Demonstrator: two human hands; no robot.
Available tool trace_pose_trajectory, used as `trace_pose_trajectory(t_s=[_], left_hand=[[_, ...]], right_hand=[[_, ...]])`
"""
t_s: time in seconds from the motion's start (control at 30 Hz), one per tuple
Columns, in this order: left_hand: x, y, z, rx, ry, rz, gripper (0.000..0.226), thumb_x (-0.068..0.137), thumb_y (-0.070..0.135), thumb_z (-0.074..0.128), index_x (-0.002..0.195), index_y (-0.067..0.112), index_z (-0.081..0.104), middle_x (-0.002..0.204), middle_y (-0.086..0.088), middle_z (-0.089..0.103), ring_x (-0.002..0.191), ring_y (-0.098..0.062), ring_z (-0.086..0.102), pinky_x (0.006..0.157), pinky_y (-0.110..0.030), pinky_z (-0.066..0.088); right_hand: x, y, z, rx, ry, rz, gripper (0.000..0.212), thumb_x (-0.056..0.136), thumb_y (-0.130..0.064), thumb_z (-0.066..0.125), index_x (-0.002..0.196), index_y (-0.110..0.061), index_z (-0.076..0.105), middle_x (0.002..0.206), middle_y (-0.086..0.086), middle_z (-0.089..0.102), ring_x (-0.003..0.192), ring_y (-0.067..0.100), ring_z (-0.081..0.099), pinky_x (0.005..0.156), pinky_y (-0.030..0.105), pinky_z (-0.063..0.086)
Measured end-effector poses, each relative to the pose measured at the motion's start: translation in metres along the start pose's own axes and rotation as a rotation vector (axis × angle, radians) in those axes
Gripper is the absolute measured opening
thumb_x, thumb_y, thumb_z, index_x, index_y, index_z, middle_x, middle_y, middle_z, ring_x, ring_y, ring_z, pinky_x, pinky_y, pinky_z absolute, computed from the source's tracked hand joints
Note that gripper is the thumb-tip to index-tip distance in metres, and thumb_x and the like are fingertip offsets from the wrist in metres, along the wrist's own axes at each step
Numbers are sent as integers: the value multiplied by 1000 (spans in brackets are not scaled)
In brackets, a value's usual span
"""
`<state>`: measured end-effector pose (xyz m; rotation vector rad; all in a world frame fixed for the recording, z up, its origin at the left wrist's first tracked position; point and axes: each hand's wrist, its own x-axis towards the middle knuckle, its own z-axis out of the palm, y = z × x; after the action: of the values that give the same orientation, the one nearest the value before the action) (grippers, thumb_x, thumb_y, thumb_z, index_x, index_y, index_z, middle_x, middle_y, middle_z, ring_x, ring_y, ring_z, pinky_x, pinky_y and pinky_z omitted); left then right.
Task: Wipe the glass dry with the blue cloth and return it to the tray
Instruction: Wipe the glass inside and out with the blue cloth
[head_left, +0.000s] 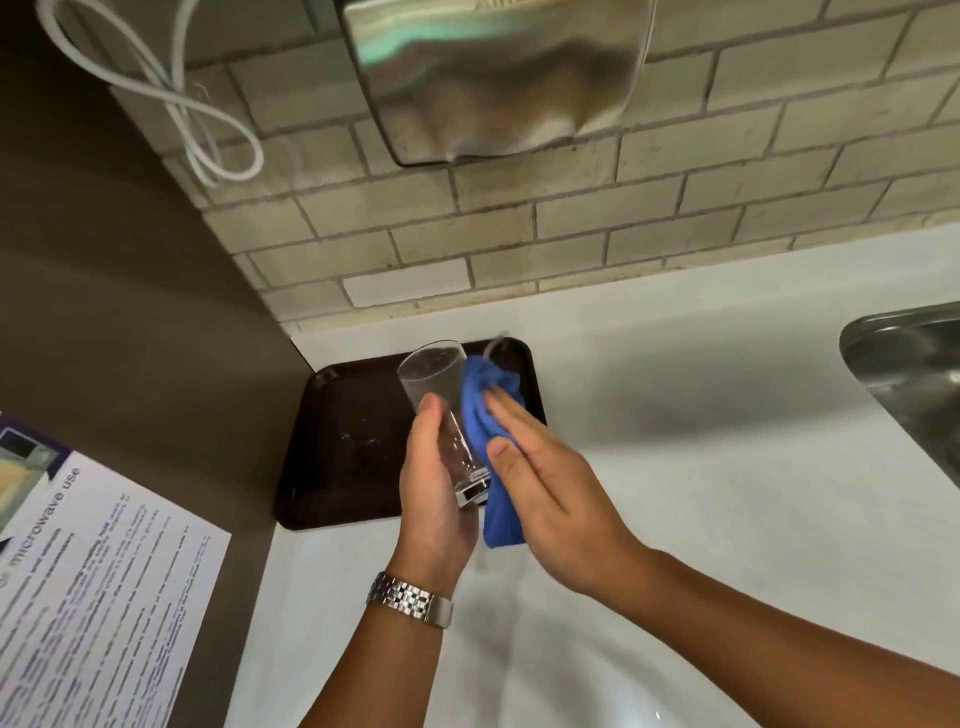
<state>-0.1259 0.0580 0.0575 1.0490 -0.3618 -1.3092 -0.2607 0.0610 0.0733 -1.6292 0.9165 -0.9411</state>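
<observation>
1. The glass (441, 410) is up in the air over the dark tray (332, 447). Our left hand (434, 483) holds it, fingers curled round its lower half. It leans, with the open top toward 11 o'clock and the thick bottom toward 5 o'clock.
2. Our right hand (545, 478) has flat, straight fingers. It presses the blue cloth (488, 431) on the glass's side at 3 o'clock. It pushes the cloth; it does not pinch it.
3. We think the glass may be wet and slippery. If we push too hard with the cloth, it could slide out of our left hand and break on the tray.
4. The cloth hangs loose at 6 o'clock. With flat fingers, we could drop it.
5. A little thing we cannot make out stands on the tray at 12 o'clock, just behind the cloth. We could bump it when we put the glass down.
6. The tiled wall (571, 234) is at 12 o'clock and a brown wall (130, 312) at 9 o'clock, so it is tight there.
7. The white counter (701, 441) at 3 o'clock has lots of room. The sink (909, 374) edge is far off at 2 o'clock.
</observation>
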Motion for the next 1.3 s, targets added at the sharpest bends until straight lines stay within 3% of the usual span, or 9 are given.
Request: trace_pose_trajectory(t_s=[0.1,0.27,0.37,0.47,0.6,0.77,0.87,0.97,1.3], left_hand=[[-3,-4,4,-29,-41,-31,61,97,60,74,143,20,79,139,-10,82,127,-24,81,93,-34,68],[-5,-11,2,54,8,-5,73,91,63,80,147,15,74,138,-19,82,117,-29,84,87,-37,69],[-5,-8,2,95,-28,-20,88,84,71,85,153,18,70,149,-15,77,136,-31,76,104,-44,63],[-3,-6,2,103,-57,-30,86,82,75,85,151,25,73,150,-9,77,139,-29,74,108,-46,60],[-2,-5,2,71,-32,-82,64,98,67,71,143,23,79,146,-11,80,134,-28,78,104,-43,65],[0,-2,1,-18,-71,-173,50,112,56,57,140,24,82,143,-10,82,131,-26,79,98,-39,68],[3,-1,-2,-9,-86,-220,53,107,58,58,132,22,85,128,-12,86,118,-29,84,92,-44,69],[4,-4,-4,-18,-91,-235,54,103,64,58,119,23,89,109,-10,87,103,-29,87,83,-42,69],[2,-7,8,-6,-115,-233,51,103,62,60,124,20,80,100,-8,78,91,-25,76,73,-38,63]], right_hand=[[6,-3,-1,-109,-21,-49,50,115,-25,44,165,-27,38,172,-17,38,158,-7,31,129,16,23],[25,-4,-5,105,72,222,36,115,-30,44,134,-53,64,126,-19,78,115,-4,72,112,28,54],[13,-1,-2,-135,3,26,51,113,-39,41,163,-41,37,167,-23,43,148,-14,40,125,15,32],[9,11,-1,-193,-49,-88,55,115,-34,44,167,-37,30,177,-22,24,160,-11,16,130,14,19],[19,11,-7,45,-67,62,59,113,-34,50,166,-46,26,175,-25,25,161,-7,19,133,27,24],[35,8,-19,-3,-200,71,61,113,-35,51,165,-52,24,178,-23,18,157,-13,22,128,18,28],[38,6,-22,-157,-210,-8,57,114,-37,46,165,-51,24,180,-20,7,164,0,14,134,30,21],[41,5,-30,-478,-309,-210,54,114,-39,41,167,-45,27,181,-18,3,166,2,-6,131,19,6],[65,-8,-56,-722,-348,-347,56,115,-35,42,169,-27,30,181,-4,14,168,7,2,134,21,10]])
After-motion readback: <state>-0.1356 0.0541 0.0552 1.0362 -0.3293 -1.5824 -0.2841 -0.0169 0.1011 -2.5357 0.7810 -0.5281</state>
